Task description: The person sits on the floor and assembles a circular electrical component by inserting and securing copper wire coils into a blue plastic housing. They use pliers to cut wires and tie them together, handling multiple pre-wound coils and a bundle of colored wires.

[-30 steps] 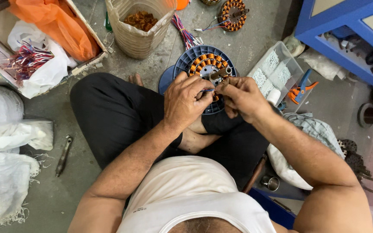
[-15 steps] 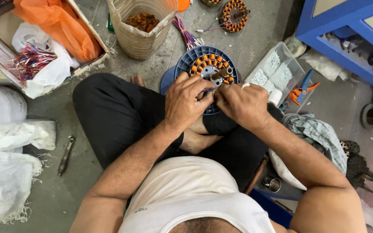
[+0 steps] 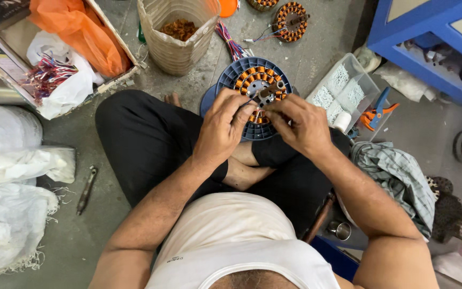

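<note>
Both hands on motor stator (image 3: 255, 80) w/ copper coils: left hand (image 3: 221, 128) and right hand (image 3: 300, 126) pinching wire leads at hub. Looks mid-wiring; next needs steady pull.

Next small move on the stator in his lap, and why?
Probably steady the round blue-framed stator with copper coils with the left hand while the right hand keeps working at the grey metal hub: both hands' fingertips meet there, and the stator rests only on the crossed legs.
</note>
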